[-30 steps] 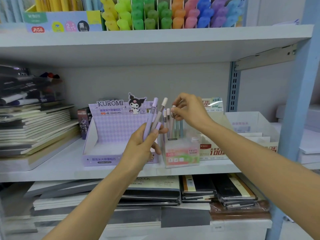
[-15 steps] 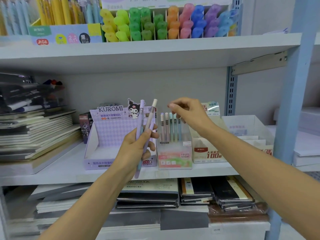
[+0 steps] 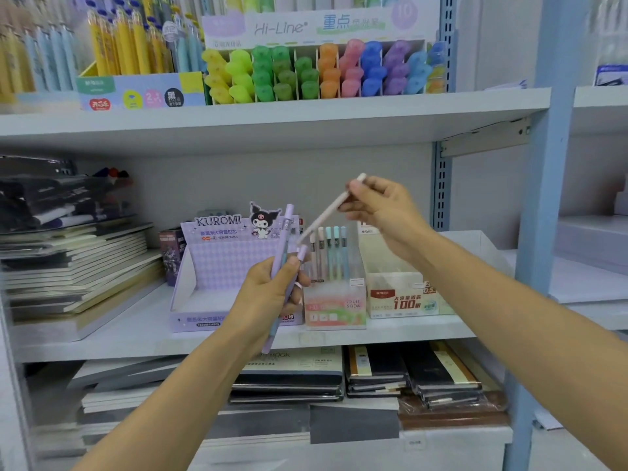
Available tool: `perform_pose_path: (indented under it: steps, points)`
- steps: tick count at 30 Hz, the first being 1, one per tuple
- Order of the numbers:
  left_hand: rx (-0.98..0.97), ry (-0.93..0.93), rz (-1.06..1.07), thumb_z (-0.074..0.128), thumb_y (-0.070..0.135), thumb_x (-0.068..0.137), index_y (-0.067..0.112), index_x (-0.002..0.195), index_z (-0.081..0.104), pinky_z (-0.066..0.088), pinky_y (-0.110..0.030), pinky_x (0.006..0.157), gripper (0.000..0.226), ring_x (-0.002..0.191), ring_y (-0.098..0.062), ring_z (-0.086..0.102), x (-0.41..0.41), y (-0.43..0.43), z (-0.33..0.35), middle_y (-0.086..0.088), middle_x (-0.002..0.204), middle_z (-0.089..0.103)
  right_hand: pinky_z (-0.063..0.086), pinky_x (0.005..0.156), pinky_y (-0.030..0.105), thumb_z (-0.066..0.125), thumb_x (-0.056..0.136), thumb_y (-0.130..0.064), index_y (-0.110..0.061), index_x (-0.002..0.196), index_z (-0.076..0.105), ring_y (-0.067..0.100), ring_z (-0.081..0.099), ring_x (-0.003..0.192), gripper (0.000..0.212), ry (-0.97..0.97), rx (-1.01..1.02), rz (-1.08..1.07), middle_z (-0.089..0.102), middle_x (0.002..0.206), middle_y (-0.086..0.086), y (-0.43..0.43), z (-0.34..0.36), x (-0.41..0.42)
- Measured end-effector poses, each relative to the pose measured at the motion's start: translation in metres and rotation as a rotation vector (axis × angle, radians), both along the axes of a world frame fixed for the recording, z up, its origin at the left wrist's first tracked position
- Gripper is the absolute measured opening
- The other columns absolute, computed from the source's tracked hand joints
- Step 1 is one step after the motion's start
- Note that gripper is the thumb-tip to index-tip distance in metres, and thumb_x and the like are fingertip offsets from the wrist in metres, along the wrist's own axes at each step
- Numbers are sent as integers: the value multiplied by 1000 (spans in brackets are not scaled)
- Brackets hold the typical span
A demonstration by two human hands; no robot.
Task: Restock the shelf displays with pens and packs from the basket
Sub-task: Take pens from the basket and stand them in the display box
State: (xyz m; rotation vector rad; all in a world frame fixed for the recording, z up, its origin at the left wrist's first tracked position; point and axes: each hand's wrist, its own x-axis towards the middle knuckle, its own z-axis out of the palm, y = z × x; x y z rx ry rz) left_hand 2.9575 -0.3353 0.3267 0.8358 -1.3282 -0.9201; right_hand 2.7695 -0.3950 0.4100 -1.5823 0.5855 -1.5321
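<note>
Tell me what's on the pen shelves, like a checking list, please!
Surface: white middle shelf, carrying Kuromi display.
Job's things: purple pen nearly upright in left grip; pale pink pen tilted in right grip; Fruit Soda box with pens standing in it; basket not seen.
Clutter: notebook stacks on the left.
Grips: left grip holds the purple pen; right grip pinches the pale pink pen.
Cables: nothing seen.
Surroundings: highlighters on the shelf above; blue post at right.
</note>
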Motion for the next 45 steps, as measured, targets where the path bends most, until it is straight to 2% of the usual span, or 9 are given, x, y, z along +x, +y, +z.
perform_pose_path:
  steps: [2, 8, 17, 21, 24, 29, 35, 42, 45]
  points:
    - [10, 24, 35, 47, 20, 101, 7, 106, 66, 37, -16, 42, 23, 51, -7, 46, 6, -1, 0, 1, 66, 60, 58, 67, 21, 53, 97, -9, -1, 99, 61, 13, 68, 67, 11, -9, -26, -123, 68, 84, 10, -4, 6, -12]
    - [31, 67, 1, 44, 9, 102, 6, 104, 67, 43, -17, 49, 23, 58, -8, 49, 9, -4, -2, -1, 70, 63, 60, 66, 26, 56, 96, -10, 5, 107, 61, 24, 71, 72, 19, 256, -100, -380, 69, 90, 20, -25, -9, -11]
    - [-27, -96, 1, 45, 16, 103, 13, 108, 66, 54, -23, 63, 22, 76, -18, 64, 14, -13, -14, 1, 110, 73, 59, 62, 23, 61, 94, -10, 2, 104, 65, 19, 70, 70, 16, 386, -188, -412, 72, 88, 16, -49, -29, 21]
    - [-37, -89, -5, 43, 16, 103, 11, 111, 62, 54, -23, 60, 21, 75, -17, 67, 16, -18, -16, -1, 111, 73, 59, 69, 28, 62, 92, -6, 5, 106, 65, 27, 69, 81, 18, 494, -193, -378, 70, 92, 21, -55, -37, 31]
    - [-43, -74, -14, 43, 15, 103, 10, 112, 61, 52, -21, 57, 21, 72, -16, 67, 19, -21, -17, -1, 110, 73, 59, 67, 28, 62, 92, -5, -4, 113, 59, 26, 70, 74, 21, 496, -233, -372, 71, 85, 17, -56, -38, 38]
    - [-47, -59, -36, 43, 15, 103, 7, 115, 60, 52, -20, 57, 22, 72, -17, 67, 22, -24, -19, -3, 110, 73, 59, 59, 27, 64, 89, -2, -4, 98, 59, 24, 70, 68, 11, 482, -274, -397, 67, 83, 14, -59, -33, 42]
    - [-43, -64, -35, 42, 16, 103, 7, 116, 60, 52, -21, 57, 23, 73, -16, 66, 23, -25, -19, -3, 110, 73, 61, 70, 38, 66, 87, 3, 2, 94, 56, 34, 71, 72, 12, 642, -240, -323, 67, 83, 21, -59, -14, 35]
    - [-40, -59, -28, 43, 16, 103, 9, 113, 61, 52, -21, 57, 22, 71, -16, 67, 20, -24, -18, -3, 109, 73, 60, 72, 40, 67, 87, 1, 2, 95, 59, 30, 71, 70, 12, 714, -295, -367, 68, 81, 19, -60, -19, 35]
    - [-36, -48, -28, 43, 15, 103, 8, 114, 61, 52, -21, 57, 22, 70, -16, 67, 20, -24, -18, -4, 109, 73, 59, 74, 34, 65, 89, -5, -1, 95, 67, 25, 70, 68, 7, 712, -338, -383, 70, 77, 11, -65, -22, 39]
